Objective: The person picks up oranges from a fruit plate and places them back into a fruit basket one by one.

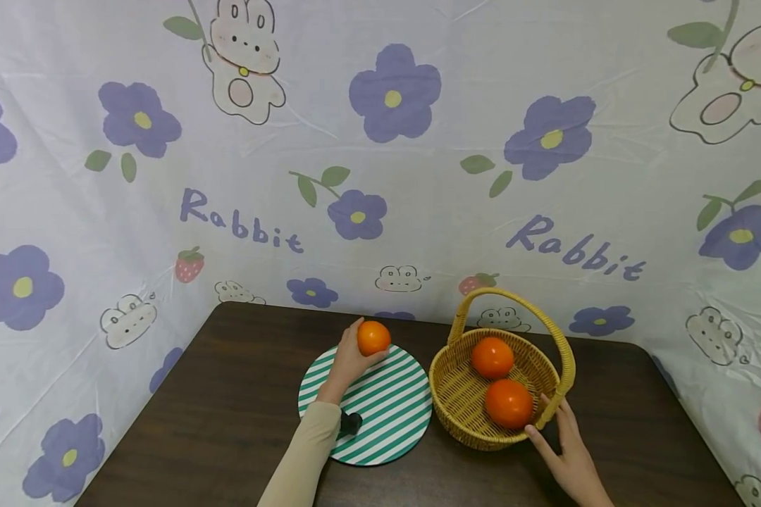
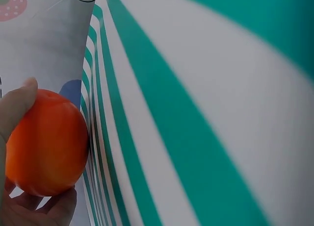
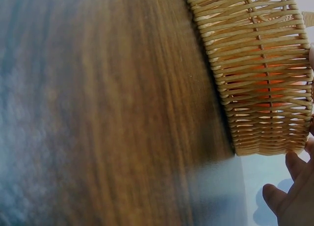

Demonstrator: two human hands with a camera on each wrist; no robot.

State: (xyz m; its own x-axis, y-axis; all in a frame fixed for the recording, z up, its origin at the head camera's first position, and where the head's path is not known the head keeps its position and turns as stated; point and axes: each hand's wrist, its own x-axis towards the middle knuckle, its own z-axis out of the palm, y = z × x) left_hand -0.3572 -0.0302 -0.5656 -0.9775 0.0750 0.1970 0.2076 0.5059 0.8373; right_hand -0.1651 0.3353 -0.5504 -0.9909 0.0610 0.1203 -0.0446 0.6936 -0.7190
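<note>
My left hand (image 1: pixel 351 359) holds a smooth, round orange-red fruit (image 1: pixel 373 339) over the far part of a round plate (image 1: pixel 387 401) with green and white stripes. In the left wrist view, thumb and fingers curl round this fruit (image 2: pixel 48 142), close beside the striped surface; whether it touches the plate I cannot tell. To the right stands a yellow woven basket (image 1: pixel 459 422) with a tall arched handle. Inside lie two larger red-orange fruits, one farther back (image 1: pixel 492 358) and one nearer (image 1: pixel 509 403). My right hand (image 1: pixel 567 451) grips the basket's right rim by the handle's base; the right wrist view partly cuts off these fingers.
Plate and basket stand side by side on a dark wooden table (image 1: pixel 228 394). A pale cloth (image 1: pixel 450 197) printed with purple flowers and rabbits hangs behind the table and at both sides. A black device (image 1: pixel 351 423) sits at my left wrist, above the plate.
</note>
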